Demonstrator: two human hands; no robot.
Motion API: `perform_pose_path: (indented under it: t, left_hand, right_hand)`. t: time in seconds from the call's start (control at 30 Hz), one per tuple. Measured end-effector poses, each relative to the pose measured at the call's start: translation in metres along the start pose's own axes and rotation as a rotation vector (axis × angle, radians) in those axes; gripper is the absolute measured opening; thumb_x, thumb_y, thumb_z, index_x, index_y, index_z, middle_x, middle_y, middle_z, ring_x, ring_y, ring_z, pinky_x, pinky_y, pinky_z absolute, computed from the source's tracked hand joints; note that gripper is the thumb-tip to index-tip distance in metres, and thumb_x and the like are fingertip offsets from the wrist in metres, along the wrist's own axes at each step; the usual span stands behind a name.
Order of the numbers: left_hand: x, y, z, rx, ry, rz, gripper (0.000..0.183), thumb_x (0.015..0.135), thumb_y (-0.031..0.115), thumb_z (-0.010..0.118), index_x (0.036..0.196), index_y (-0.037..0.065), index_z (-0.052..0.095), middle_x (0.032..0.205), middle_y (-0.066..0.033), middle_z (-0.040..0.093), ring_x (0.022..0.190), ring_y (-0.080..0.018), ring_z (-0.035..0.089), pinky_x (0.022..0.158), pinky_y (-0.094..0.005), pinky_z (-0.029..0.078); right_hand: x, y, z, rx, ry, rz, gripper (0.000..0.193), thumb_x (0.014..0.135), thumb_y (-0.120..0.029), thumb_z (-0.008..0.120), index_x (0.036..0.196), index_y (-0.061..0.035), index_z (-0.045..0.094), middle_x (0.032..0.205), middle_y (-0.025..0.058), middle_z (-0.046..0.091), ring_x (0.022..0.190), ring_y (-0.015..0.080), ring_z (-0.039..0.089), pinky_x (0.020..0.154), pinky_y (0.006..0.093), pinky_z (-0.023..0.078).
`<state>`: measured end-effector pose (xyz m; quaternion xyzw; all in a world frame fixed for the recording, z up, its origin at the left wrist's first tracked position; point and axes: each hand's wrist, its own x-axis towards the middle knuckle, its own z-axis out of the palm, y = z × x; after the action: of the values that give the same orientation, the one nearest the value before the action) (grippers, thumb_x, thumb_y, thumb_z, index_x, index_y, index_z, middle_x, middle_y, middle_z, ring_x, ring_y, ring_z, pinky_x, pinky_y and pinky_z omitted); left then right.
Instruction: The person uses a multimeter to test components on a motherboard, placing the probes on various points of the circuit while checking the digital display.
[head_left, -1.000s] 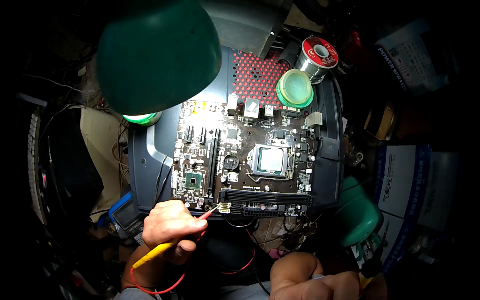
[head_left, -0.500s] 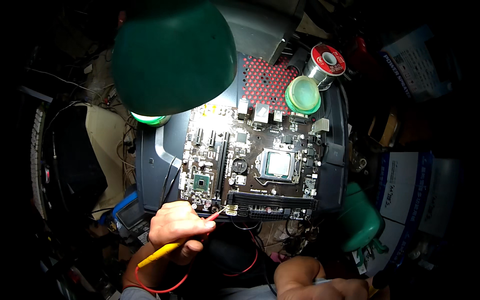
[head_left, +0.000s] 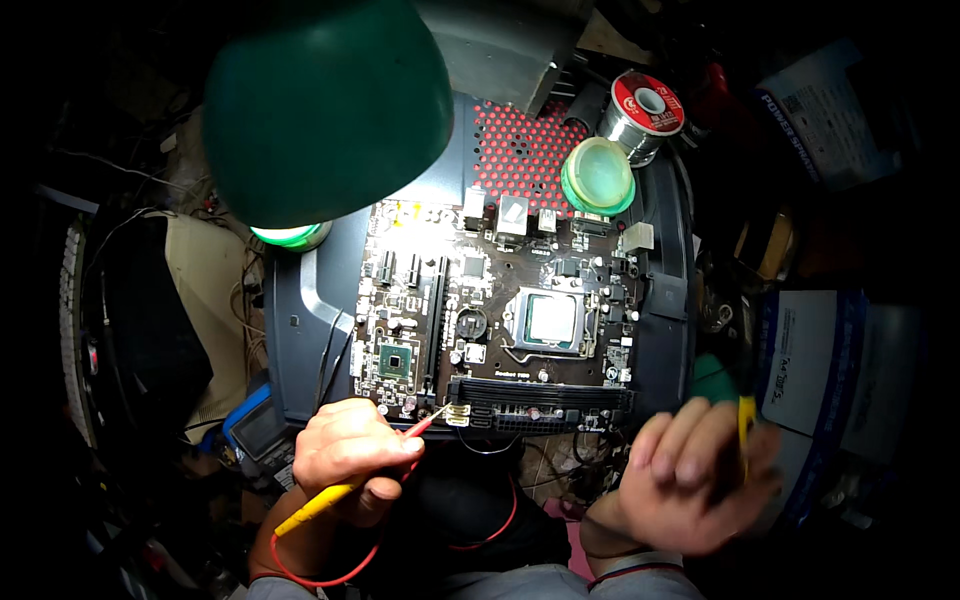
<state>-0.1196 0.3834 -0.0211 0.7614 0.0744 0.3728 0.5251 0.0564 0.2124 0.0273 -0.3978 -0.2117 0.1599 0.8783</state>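
A dark brown motherboard lies face up before me, with a square metal processor socket right of its middle. My left hand is closed round a red-and-yellow test probe. Its fine tip reaches the pale connectors on the board's front edge; whether it touches metal I cannot tell. A red lead loops back below the hand. To the right, my right hand is raised off the board, closed on a slim yellow-and-black test probe that points up and away. Motion blurs that hand somewhat.
A green lamp shade hangs over the board's far left. Behind the board stand a solder spool and a green round tub. Left are a blue-edged meter and cables; boxes sit at right.
My right hand has risen from the lower edge to the board's right, bringing its probe upright. The left hand keeps its probe at the same connectors. The whole view has shifted slightly.
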Motion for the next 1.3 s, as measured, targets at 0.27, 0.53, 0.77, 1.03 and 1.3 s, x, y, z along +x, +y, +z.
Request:
perform_pose_path:
  t: [0.27, 0.53, 0.77, 1.03, 1.3]
  left_hand:
    - [-0.008, -0.004, -0.002, 0.017, 0.008, -0.02, 0.04, 0.097, 0.038, 0.062, 0.094, -0.001, 0.068, 0.058, -0.005, 0.059, 0.046, -0.0174, 0.054, 0.046, -0.0291, 0.038]
    - [-0.007, -0.001, 0.001, 0.036, 0.036, -0.04, 0.038, 0.099, 0.039, 0.059, 0.099, 0.002, 0.065, 0.061, -0.0029, 0.059, 0.047, -0.0154, 0.053, 0.048, -0.028, 0.04]
    - [-0.009, -0.001, -0.001, 0.065, 0.009, -0.043, 0.038, 0.099, 0.04, 0.059, 0.1, 0.002, 0.065, 0.064, -0.0031, 0.061, 0.049, -0.0157, 0.055, 0.049, -0.0279, 0.042]
    - [-0.006, -0.004, 0.001, 0.063, -0.038, 0.001, 0.038, 0.101, 0.038, 0.056, 0.108, 0.001, 0.061, 0.063, -0.0038, 0.053, 0.051, -0.0134, 0.049, 0.05, -0.0278, 0.036]
    - [-0.005, 0.016, 0.002, 0.188, 0.02, -0.173, 0.041, 0.097, 0.038, 0.064, 0.107, -0.001, 0.068, 0.091, -0.012, 0.061, 0.075, -0.0186, 0.059, 0.065, -0.0281, 0.047]
  right_hand:
    - [0.017, 0.024, -0.069, -0.558, 0.042, -0.209, 0.036, 0.104, -0.036, 0.047, 0.105, 0.0, 0.053, 0.076, 0.0154, 0.058, 0.063, 0.0187, 0.052, 0.056, 0.0303, 0.046]
    - [0.016, 0.025, -0.073, -0.702, 0.046, -0.222, 0.019, 0.099, -0.011, 0.051, 0.107, 0.0053, 0.054, 0.082, 0.014, 0.063, 0.066, 0.0122, 0.054, 0.062, 0.0244, 0.046]
    - [0.004, 0.024, -0.081, -0.992, -0.152, -0.304, 0.023, 0.082, 0.0, 0.067, 0.103, 0.0046, 0.06, 0.087, 0.0157, 0.068, 0.076, 0.023, 0.064, 0.074, 0.0327, 0.052]
    - [0.009, 0.016, -0.081, -1.09, -0.397, -0.297, 0.046, 0.07, -0.008, 0.084, 0.109, 0.0001, 0.062, 0.095, 0.0172, 0.069, 0.078, 0.0282, 0.064, 0.072, 0.0361, 0.05]
    - [0.01, 0.02, -0.076, -1.146, -0.41, -0.314, 0.041, 0.068, -0.002, 0.08, 0.105, -0.0009, 0.062, 0.091, 0.0152, 0.07, 0.075, 0.028, 0.065, 0.072, 0.0364, 0.049]
